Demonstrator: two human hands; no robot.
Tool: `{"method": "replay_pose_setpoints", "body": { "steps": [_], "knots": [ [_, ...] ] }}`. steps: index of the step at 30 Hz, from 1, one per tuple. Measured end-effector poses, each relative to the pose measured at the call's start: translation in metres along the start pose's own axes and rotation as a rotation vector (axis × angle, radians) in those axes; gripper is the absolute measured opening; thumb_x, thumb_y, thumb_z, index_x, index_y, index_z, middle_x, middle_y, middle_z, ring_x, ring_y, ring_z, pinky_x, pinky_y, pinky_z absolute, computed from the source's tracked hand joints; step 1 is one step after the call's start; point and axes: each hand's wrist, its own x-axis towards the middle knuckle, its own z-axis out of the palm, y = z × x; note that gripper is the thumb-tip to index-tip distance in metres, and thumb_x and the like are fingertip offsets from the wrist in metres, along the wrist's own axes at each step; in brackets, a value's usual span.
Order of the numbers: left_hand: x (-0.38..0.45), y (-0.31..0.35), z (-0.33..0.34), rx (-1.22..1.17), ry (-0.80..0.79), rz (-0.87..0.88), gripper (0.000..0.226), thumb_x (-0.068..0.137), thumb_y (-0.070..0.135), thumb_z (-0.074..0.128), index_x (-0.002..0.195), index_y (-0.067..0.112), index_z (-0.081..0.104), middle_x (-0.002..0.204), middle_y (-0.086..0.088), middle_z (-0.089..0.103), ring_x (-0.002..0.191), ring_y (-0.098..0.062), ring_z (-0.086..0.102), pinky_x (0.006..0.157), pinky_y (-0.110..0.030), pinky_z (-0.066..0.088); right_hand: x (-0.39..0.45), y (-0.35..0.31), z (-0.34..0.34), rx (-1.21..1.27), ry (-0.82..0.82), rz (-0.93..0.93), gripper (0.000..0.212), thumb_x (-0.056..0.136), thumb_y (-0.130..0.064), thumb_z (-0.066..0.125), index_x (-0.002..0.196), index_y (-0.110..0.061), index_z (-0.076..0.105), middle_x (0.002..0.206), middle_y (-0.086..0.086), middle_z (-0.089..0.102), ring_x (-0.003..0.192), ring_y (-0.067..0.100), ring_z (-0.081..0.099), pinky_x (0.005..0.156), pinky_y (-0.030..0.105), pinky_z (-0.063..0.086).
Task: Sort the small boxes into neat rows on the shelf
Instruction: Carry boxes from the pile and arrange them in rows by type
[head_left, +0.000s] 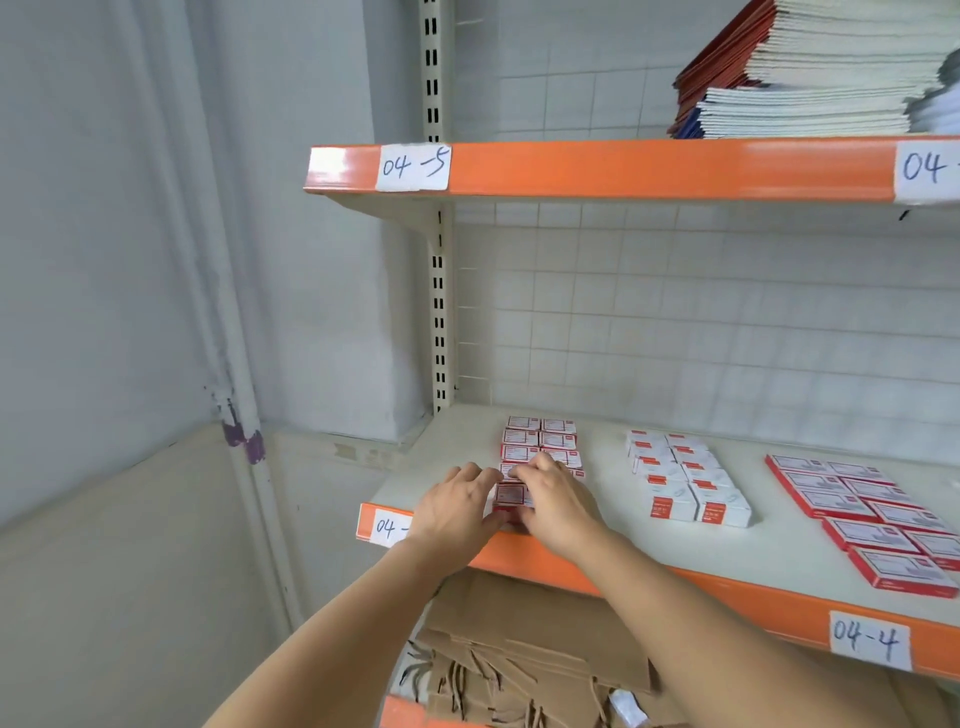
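Below the orange-edged shelf (675, 574) brown paper bags (519, 649) lie heaped, while at its front lip the left hand (457, 506) and right hand (553, 499) pinch the nearest red-and-white box (511, 496) from either side, apparently squaring it with the two-wide row of small boxes (540, 441) running back toward the tiled wall (727, 322).
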Motion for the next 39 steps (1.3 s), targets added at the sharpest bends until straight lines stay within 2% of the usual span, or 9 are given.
{"method": "replay_pose_setpoints", "body": {
  "steps": [4,8,12,18,24,32,39],
  "knots": [
    [0.006,0.002,0.005,-0.012,0.003,0.007,0.037,0.091,0.034,0.054,0.127,0.025,0.05,0.12,0.004,0.05,0.118,-0.016,0.042,0.084,-0.031,0.042,-0.002,0.005,0.0,-0.029,-0.014,0.003,0.044,0.085,-0.023,0.057,0.129,-0.018,0.048,0.126,0.0,0.044,0.118,0.022,0.046,0.087,0.036,0.045],
    [0.01,0.0,0.007,-0.019,0.025,0.002,0.032,0.09,0.033,0.056,0.122,0.027,0.053,0.118,0.006,0.05,0.116,-0.014,0.043,0.081,-0.029,0.043,-0.002,0.011,0.0,-0.124,0.021,-0.003,0.049,0.084,-0.032,0.055,0.132,-0.022,0.045,0.129,-0.002,0.045,0.121,0.021,0.042,0.096,0.035,0.039],
    [0.013,-0.004,0.009,-0.01,0.037,0.002,0.029,0.091,0.031,0.055,0.12,0.027,0.054,0.117,0.006,0.051,0.114,-0.014,0.045,0.082,-0.03,0.046,0.001,0.012,0.003,-0.188,0.06,0.008,0.049,0.087,-0.039,0.054,0.132,-0.023,0.045,0.129,-0.003,0.049,0.122,0.021,0.039,0.098,0.033,0.032],
    [0.017,-0.005,0.012,-0.003,0.041,0.003,0.03,0.093,0.028,0.052,0.123,0.027,0.053,0.119,0.006,0.051,0.114,-0.014,0.045,0.079,-0.028,0.043,0.002,0.011,0.006,-0.222,0.076,0.013,0.043,0.089,-0.038,0.052,0.129,-0.022,0.048,0.128,-0.004,0.05,0.121,0.021,0.039,0.097,0.034,0.029],
    [0.018,-0.001,0.012,0.01,0.065,0.032,0.036,0.09,0.037,0.051,0.125,0.027,0.051,0.123,0.006,0.05,0.116,-0.017,0.043,0.089,-0.028,0.038,-0.006,0.013,0.003,-0.212,0.106,0.042,0.043,0.091,-0.043,0.048,0.129,-0.024,0.048,0.128,-0.005,0.051,0.122,0.019,0.039,0.098,0.033,0.028],
    [0.036,0.045,0.019,-0.031,0.046,0.211,0.041,0.095,0.047,0.043,0.129,0.026,0.048,0.13,0.006,0.048,0.124,-0.018,0.039,0.099,-0.029,0.03,-0.049,0.053,-0.03,-0.263,0.169,0.238,0.044,0.094,-0.046,0.044,0.133,-0.025,0.044,0.133,-0.006,0.047,0.125,0.019,0.038,0.101,0.034,0.027],
    [0.04,0.124,0.039,-0.068,-0.035,0.406,0.05,0.097,0.053,0.03,0.139,0.026,0.039,0.144,0.007,0.04,0.134,-0.015,0.031,0.107,-0.032,0.028,-0.126,0.114,-0.075,-0.345,0.154,0.498,0.049,0.096,-0.045,0.041,0.14,-0.023,0.036,0.143,-0.004,0.042,0.131,0.019,0.035,0.107,0.034,0.025]
  ]
}}
